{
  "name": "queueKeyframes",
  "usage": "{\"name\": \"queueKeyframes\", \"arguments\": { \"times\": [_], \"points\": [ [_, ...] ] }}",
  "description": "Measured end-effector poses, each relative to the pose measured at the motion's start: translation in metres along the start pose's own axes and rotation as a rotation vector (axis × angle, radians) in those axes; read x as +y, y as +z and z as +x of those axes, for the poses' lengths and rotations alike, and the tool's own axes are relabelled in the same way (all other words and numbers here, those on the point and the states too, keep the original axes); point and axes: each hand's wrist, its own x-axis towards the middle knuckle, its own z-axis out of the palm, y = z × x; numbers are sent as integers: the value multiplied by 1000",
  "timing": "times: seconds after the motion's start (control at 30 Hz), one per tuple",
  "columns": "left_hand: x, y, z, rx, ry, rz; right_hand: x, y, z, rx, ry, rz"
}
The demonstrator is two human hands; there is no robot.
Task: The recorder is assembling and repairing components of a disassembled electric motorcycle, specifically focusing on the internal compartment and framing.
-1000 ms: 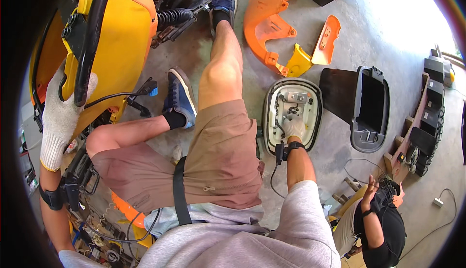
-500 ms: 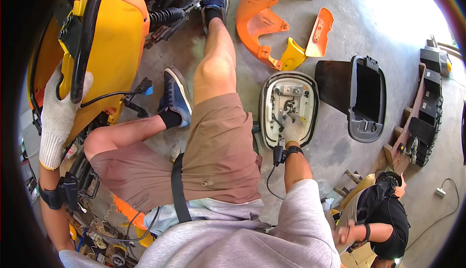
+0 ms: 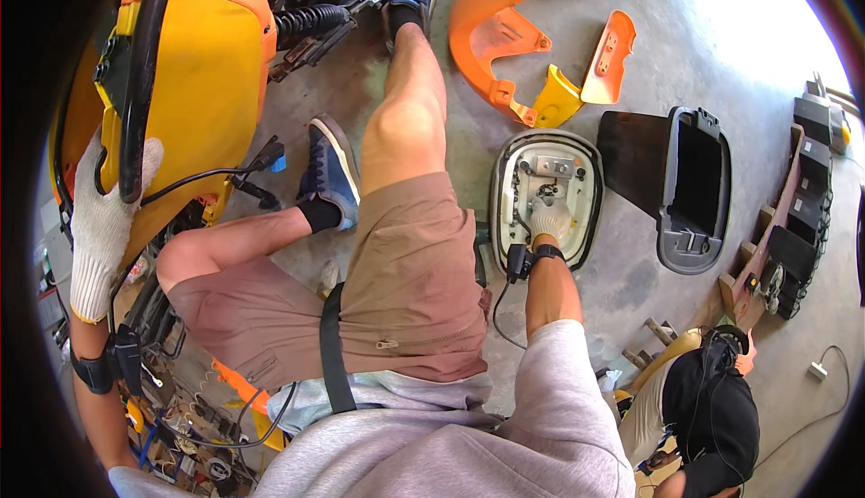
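My left hand [image 3: 101,228], in a white knit glove, is closed round the lower end of a thick black tube [image 3: 142,74]. That tube runs along the yellow-and-orange body panel [image 3: 207,74] of a scooter. In its white glove, my right hand [image 3: 550,219] reaches into an upturned scooter seat [image 3: 587,228] with a pale, dark-rimmed underside. A metal bracket [image 3: 551,166] and several small dark fasteners [image 3: 523,186] lie in it. My right fingers point down among the fasteners, bunched together; whatever they hold is hidden.
Beyond the seat lie an orange curved fairing [image 3: 473,38], a yellow piece [image 3: 558,97] and an orange cover [image 3: 609,56]. A black storage bucket [image 3: 694,191] stands right of the seat. At lower right a person [image 3: 712,408] in black bends over. A cable [image 3: 509,318] trails from my right wrist.
My right hand has shifted slightly in the seat, its fingers drawing closer together. The view has moved a little. At lower right, the other person's arm has lowered. My left hand keeps its hold.
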Motion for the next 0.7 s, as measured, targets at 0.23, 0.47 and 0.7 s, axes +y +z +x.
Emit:
{"name": "queueKeyframes", "arguments": {
  "times": [0.23, 0.47, 0.7],
  "points": [
    [2, -2, 1, -85, 2, -65, 6, -5, -38, 9, -9, 401],
    [8, 3, 8, -162, 81, -246, 87, -18, -92, 68, 86, 354],
    [10, 6, 13, -167, 103, -275, 159, 7, -94, 15, 205, 458]
  ]
}}
